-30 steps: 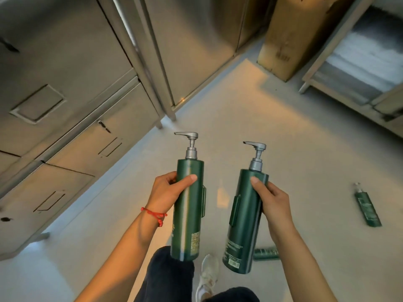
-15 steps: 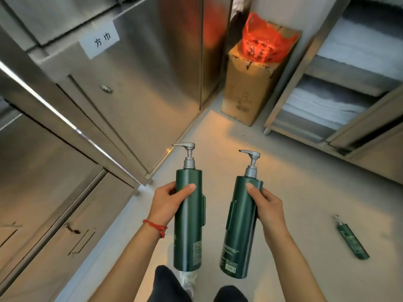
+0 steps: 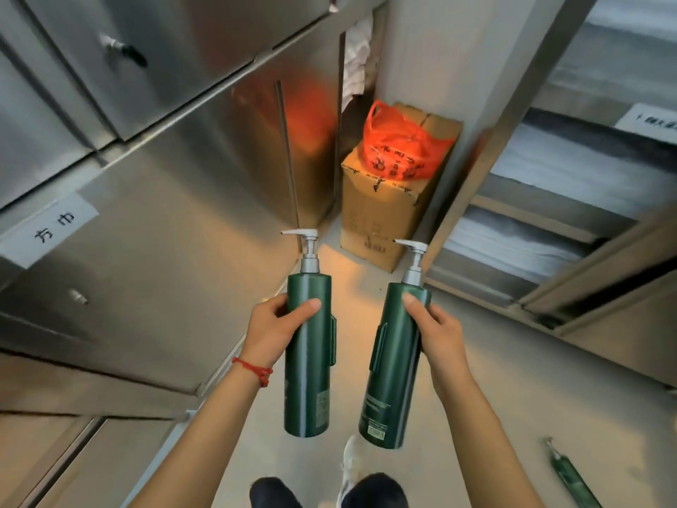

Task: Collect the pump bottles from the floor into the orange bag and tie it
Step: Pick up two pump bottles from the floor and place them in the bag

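My left hand (image 3: 273, 331) grips a tall dark green pump bottle (image 3: 309, 379) upright, its grey pump head pointing left. A second green pump bottle (image 3: 394, 375) is held upright in my right hand (image 3: 434, 333), tilted slightly to the right. Ahead, the orange bag (image 3: 401, 150) lies open on top of a cardboard box (image 3: 381, 210) in the corner. Another green pump bottle (image 3: 573, 478) lies on the floor at the lower right.
Steel cabinets (image 3: 165, 214) with a paper label line the left side. A metal shelving unit (image 3: 557, 221) with folded white linen stands on the right. A narrow strip of pale floor (image 3: 513, 361) runs between them toward the box. My shoes and legs show at the bottom.
The view has tilted up and moved forward, bringing the orange bag and box closer. Both hands still hold their bottles. The bottle on the floor has slid toward the lower right edge.
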Demonstrator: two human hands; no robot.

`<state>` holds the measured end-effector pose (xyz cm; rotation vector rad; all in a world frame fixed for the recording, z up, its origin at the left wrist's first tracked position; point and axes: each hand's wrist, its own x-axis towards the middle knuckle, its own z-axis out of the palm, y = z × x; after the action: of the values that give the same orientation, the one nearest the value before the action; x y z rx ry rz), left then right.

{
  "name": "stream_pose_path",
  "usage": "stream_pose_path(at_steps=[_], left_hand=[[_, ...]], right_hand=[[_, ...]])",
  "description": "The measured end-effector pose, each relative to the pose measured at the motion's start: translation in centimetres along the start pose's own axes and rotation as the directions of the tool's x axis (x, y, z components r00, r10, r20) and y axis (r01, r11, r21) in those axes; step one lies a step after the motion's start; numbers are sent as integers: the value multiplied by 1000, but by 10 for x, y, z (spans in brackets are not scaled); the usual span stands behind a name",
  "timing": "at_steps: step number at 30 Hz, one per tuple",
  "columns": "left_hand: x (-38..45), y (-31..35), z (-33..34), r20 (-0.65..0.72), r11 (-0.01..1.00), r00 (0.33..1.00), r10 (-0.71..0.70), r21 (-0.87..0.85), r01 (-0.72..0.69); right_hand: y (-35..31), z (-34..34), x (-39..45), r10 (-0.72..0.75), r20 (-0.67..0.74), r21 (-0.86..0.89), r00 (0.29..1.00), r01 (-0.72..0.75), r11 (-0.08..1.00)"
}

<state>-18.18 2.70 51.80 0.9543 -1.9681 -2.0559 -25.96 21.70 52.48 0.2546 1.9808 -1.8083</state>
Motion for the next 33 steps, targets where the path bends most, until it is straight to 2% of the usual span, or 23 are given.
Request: stream_pose_path(at_steps=[9, 17, 22, 33], left_hand=[[134, 76, 50, 51, 996, 995, 86, 1, -86], [290, 128, 79, 195, 991, 976, 93, 75, -110], [367, 166, 104, 249, 980, 959, 138, 106, -168], [509, 198, 182, 300, 973, 939, 168, 101, -206]], right_hand=[[-85, 0, 124, -110, -4, -12, 994, 110, 994], [-138, 34, 254, -134, -124, -13, 983, 134, 991], [-175, 39, 319, -195, -184, -8, 963, 197, 980], [-228, 21, 470, -224, -252, 18, 942, 235, 972]])
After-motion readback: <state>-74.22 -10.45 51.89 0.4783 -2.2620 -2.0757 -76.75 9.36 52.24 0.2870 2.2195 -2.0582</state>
